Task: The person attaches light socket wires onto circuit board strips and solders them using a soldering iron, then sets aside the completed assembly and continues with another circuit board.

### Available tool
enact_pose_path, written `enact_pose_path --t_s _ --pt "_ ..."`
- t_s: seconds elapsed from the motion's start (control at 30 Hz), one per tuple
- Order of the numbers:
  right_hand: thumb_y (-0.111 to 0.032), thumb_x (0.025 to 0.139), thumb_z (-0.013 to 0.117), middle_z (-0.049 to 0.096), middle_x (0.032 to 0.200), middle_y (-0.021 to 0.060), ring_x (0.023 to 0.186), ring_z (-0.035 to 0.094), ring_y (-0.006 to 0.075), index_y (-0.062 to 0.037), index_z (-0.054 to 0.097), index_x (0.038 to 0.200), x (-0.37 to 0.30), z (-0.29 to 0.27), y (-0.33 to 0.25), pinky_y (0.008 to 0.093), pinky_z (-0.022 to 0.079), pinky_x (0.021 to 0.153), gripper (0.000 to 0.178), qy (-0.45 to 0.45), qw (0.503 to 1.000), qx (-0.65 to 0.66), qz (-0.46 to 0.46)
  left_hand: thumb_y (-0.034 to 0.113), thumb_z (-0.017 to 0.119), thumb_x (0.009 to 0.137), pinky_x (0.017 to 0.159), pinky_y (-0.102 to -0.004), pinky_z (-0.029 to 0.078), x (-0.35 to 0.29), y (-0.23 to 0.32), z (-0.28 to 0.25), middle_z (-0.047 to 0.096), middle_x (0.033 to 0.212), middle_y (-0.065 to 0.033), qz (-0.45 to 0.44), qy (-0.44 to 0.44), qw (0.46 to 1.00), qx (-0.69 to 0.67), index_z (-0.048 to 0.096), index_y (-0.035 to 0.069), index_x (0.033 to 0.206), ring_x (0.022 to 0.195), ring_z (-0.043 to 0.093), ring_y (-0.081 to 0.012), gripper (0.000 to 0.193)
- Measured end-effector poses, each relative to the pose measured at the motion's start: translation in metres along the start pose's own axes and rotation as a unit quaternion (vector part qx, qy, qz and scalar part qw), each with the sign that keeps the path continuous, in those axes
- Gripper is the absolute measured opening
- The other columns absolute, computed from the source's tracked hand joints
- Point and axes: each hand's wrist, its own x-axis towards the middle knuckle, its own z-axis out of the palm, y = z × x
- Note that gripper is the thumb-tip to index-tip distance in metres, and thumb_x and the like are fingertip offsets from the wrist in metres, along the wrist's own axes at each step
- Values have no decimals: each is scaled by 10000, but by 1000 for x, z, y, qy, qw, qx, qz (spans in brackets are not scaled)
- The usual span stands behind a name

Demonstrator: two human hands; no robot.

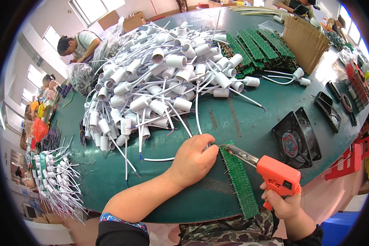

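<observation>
My left hand (194, 160) is closed in a pinch on a white cable (198, 115), which runs down from the heap of white lamp sockets (176, 61). The pinched end lies at the far end of a long green circuit board (242, 186), partly hidden by my fingers. My right hand (283, 203) grips the handle of an orange soldering gun (279, 175). Its metal barrel points left, with the tip at the board's far end; whether it touches is too small to tell. Pins stick out along the board's left edge.
Right of the board stands a black cooling fan (296, 139), with a black plastic housing (327, 111) beyond. Stacked green circuit boards (258, 45) and a cardboard piece (305, 43) lie at the far right. More sockets (55, 172) hang at the left edge. Other people work farther off.
</observation>
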Motion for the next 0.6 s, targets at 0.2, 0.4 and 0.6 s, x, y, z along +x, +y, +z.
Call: enact_pose_path --t_s 0.2,0.4,0.6 --pt "-115 926 648 707 983 130 718 683 127 68 548 1302 -1 0 3 270 573 639 430 -6 1000 -3 5 26 728 787 740 -414 543 0 1 0 634 1067 -142 5 3 1000 3 641 27 919 883 645 -317 159" --pt "-94 925 639 705 957 121 719 684 128 69 555 1285 -2 0 3 277 572 639 404 -7 1000 -11 6 19 729 774 745 -413 541 0 2 0 629 1063 -138 6 0 1000 7 637 27 922 881 644 -320 175" --pt "-52 920 617 699 932 108 710 682 133 71 566 1253 -3 -1 3 285 573 640 359 -21 1000 -8 13 11 722 768 762 -421 538 -1 2 0 624 1071 -141 4 -5 1000 5 632 27 931 893 640 -326 187"
